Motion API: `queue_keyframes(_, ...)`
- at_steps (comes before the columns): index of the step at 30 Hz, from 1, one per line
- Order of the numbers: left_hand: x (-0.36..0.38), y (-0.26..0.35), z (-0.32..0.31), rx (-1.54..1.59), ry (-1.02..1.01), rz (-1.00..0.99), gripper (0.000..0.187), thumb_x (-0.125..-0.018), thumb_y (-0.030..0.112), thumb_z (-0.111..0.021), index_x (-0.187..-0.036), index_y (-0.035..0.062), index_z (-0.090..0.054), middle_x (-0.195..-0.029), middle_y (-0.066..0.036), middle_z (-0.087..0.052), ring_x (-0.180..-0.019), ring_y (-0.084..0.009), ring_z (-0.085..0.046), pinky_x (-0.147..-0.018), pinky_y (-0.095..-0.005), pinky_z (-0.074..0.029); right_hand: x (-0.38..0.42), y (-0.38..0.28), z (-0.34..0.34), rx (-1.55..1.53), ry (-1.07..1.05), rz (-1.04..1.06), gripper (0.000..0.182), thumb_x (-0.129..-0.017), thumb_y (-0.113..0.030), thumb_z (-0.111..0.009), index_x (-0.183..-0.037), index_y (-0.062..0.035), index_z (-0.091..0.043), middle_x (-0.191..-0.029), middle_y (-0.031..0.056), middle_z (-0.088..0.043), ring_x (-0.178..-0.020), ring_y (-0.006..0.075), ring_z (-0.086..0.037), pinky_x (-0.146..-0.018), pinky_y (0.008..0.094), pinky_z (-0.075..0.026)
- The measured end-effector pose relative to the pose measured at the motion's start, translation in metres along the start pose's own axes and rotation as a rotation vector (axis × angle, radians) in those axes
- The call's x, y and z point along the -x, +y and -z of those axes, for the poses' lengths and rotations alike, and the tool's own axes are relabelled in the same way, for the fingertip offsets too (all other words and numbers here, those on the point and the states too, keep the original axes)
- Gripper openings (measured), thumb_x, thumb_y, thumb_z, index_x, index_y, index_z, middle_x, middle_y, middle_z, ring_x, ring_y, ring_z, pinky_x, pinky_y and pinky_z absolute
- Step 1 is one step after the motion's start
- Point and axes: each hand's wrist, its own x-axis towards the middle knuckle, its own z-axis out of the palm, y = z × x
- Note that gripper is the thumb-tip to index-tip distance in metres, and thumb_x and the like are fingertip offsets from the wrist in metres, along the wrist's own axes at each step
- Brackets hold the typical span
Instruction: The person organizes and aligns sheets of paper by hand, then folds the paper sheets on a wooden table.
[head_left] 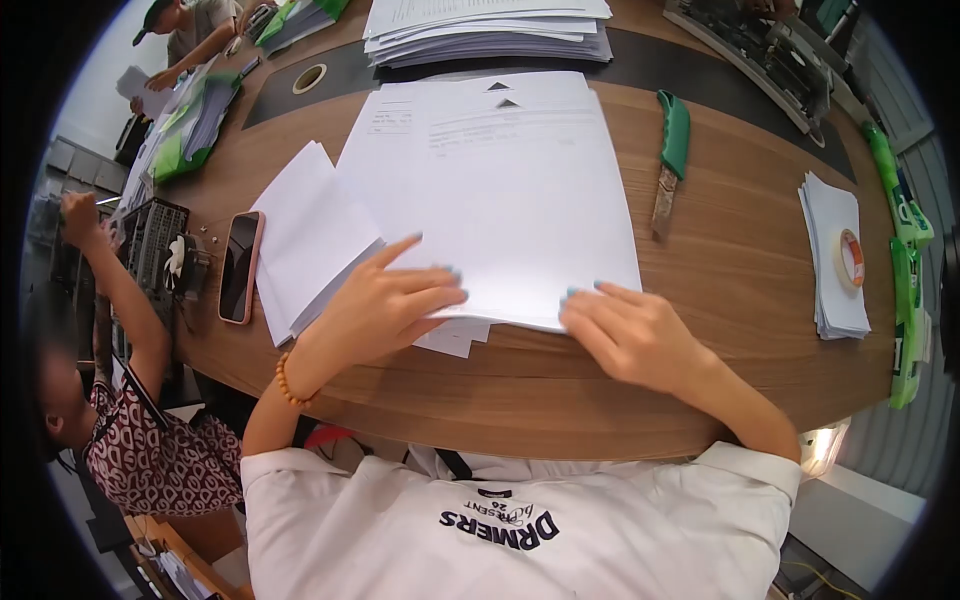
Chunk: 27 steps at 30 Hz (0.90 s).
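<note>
A broad stack of white printed sheets (pixel 510 200) lies in front of me, with faint text and black triangles near its far end. My left hand (pixel 385 305) is closed at the near left edge of the sheets, one finger stretched out over the paper. At the near right corner my right hand (pixel 630 330) has its fingers bent over the same sheets. Both thumbs are hard to make out. Beside my left hand rests a smaller pile of blank white paper (pixel 315 230). A few loose sheet corners (pixel 455 340) stick out beneath the stack.
A green-handled utility knife (pixel 672 150) lies right of the stack. Farther right, a tape roll (pixel 850 258) sits on paper slips (pixel 825 215). A phone (pixel 240 268) is at left, a thick paper pile (pixel 490 35) at the back. Two other people work at left.
</note>
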Motion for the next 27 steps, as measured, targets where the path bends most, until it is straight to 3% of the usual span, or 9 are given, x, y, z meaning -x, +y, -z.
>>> queue_keyframes(6, 0.031, 0.038, 0.023, 0.69, 0.029, 0.431, 0.008, -0.075, 0.008, -0.067, -0.08, 0.0016, -0.066, -0.062, -0.012, -0.059, -0.049, -0.0193, -0.055, -0.045, -0.0238, -0.04, -0.006, -0.022, 0.052, -0.572, -0.058, -0.369, 0.019, -0.066, -0.005, -0.071, -0.081, -0.0017, -0.06, -0.073, 0.0083, -0.062, -0.063, 0.0242, -0.062, -0.057, 0.03, -0.052)
queue_keyframes(8, 0.037, 0.035, 0.026, 0.762, -0.02, 0.525, 0.01, -0.077, 0.005, -0.064, -0.085, -0.001, -0.064, -0.063, -0.009, -0.06, -0.049, -0.0133, -0.053, -0.048, -0.0214, -0.04, -0.003, -0.013, 0.052, -0.606, -0.066, -0.412, 0.026, -0.067, -0.009, -0.073, -0.087, -0.0022, -0.059, -0.078, 0.0064, -0.063, -0.062, 0.0178, -0.061, -0.052, 0.0272, -0.049)
queue_keyframes(10, 0.043, 0.03, 0.016, 0.906, 0.047, 0.749, 0.01, -0.079, 0.006, -0.062, -0.086, -0.0019, -0.064, -0.063, -0.004, -0.061, -0.052, -0.0062, -0.05, -0.048, -0.0204, -0.04, -0.009, -0.004, 0.049, -0.758, 0.05, -0.815, 0.029, -0.07, -0.005, -0.07, -0.095, -0.0011, -0.057, -0.093, 0.0096, -0.062, -0.072, 0.0164, -0.062, -0.058, 0.026, -0.05)
queue_keyframes(11, 0.042, 0.029, 0.01, 0.99, 0.17, 0.786, 0.014, -0.081, 0.009, -0.061, -0.085, -0.0042, -0.064, -0.064, -0.001, -0.061, -0.056, -0.0028, -0.049, -0.049, -0.0196, -0.04, -0.013, 0.002, 0.044, -0.762, 0.038, -0.822, 0.029, -0.07, -0.005, -0.07, -0.095, -0.0011, -0.057, -0.093, 0.0096, -0.062, -0.072, 0.0164, -0.062, -0.058, 0.026, -0.05)
queue_keyframes(14, 0.036, 0.017, 0.012, 0.973, 0.174, 1.054, 0.02, -0.082, 0.013, -0.061, -0.084, -0.0068, -0.063, -0.066, 0.0, -0.061, -0.056, -0.0025, -0.049, -0.049, -0.0185, -0.04, -0.03, 0.02, 0.023, -1.038, 0.31, -1.024, 0.032, -0.071, -0.002, -0.068, -0.1, -0.0013, -0.055, -0.112, 0.0114, -0.056, -0.092, 0.0184, -0.059, -0.075, 0.0301, -0.049)
queue_keyframes(17, 0.032, -0.001, 0.003, 1.033, 0.294, 1.078, 0.024, -0.083, 0.016, -0.06, -0.081, -0.0075, -0.062, -0.066, -0.004, -0.061, -0.054, -0.0042, -0.053, -0.045, -0.0187, -0.04, -0.039, 0.02, 0.007, -0.573, 0.424, -0.687, 0.038, -0.073, -0.011, -0.068, -0.108, -0.0041, -0.054, -0.122, 0.0113, -0.05, -0.111, 0.0236, -0.05, -0.093, 0.0371, -0.04)
queue_keyframes(19, 0.028, -0.011, 0.003, 1.084, 0.319, 1.117, 0.024, -0.083, 0.017, -0.06, -0.081, -0.0073, -0.062, -0.065, -0.004, -0.061, -0.054, -0.0054, -0.054, -0.044, -0.0189, -0.041, -0.043, 0.017, 0.004, -0.11, 0.023, -0.217, 0.05, -0.074, -0.029, -0.067, -0.118, -0.011, -0.051, -0.125, 0.0101, -0.048, -0.118, 0.027, -0.044, -0.099, 0.042, -0.032)
queue_keyframes(25, 0.025, -0.013, 0.013, 1.187, 0.177, 1.179, 0.029, -0.083, 0.021, -0.061, -0.09, -0.0067, -0.06, -0.065, -0.007, -0.062, -0.05, -0.0113, -0.058, -0.042, -0.0235, -0.045, -0.047, 0.018, -0.019, -0.1, -0.308, -0.22, 0.057, -0.07, -0.041, -0.062, -0.122, -0.0198, -0.051, -0.129, 0.0097, -0.045, -0.122, 0.0289, -0.039, -0.101, 0.0474, -0.028)
queue_keyframes(27, 0.024, 0.005, 0.026, 0.134, 0.415, 1.088, 0.034, -0.079, 0.022, -0.065, -0.1, -0.0034, -0.057, -0.077, -0.01, -0.064, -0.063, -0.0202, -0.063, -0.052, -0.0274, -0.05, -0.048, 0.02, -0.018, -0.09, -0.335, -0.232, 0.058, -0.071, -0.042, -0.062, -0.123, -0.0199, -0.051, -0.13, 0.0101, -0.044, -0.122, 0.0291, -0.039, -0.102, 0.0476, -0.027)
